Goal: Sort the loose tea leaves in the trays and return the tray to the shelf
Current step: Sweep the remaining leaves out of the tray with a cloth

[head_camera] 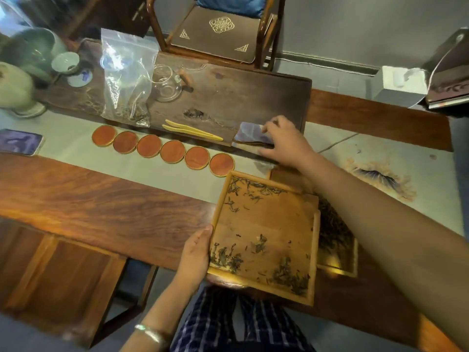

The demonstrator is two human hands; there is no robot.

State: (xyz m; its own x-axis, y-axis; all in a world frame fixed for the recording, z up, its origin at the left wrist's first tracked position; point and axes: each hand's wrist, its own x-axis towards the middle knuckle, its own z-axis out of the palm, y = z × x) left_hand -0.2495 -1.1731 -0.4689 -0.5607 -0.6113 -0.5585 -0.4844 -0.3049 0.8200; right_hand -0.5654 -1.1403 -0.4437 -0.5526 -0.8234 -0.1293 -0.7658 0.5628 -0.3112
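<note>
A light wooden tray (269, 224) lies at the table's near edge with loose tea leaves (286, 273) scattered in its far and near corners. My left hand (196, 252) grips its left rim. A second tray (337, 265) holding darker leaves sits partly under it on the right, mostly hidden by my right forearm. My right hand (284, 142) reaches past the trays and rests its fingers on a flat, glossy bluish-grey piece (250, 135) at the edge of the dark tea board.
Several round orange coasters (162, 149) line the grey runner. Bamboo tweezers (190, 130), a clear plastic bag (127, 80) with some leaves and a glass pitcher (167, 83) lie on the dark tea board. Celadon cups (66, 62) stand far left, a phone (20, 142) beside them, a chair (215, 31) behind.
</note>
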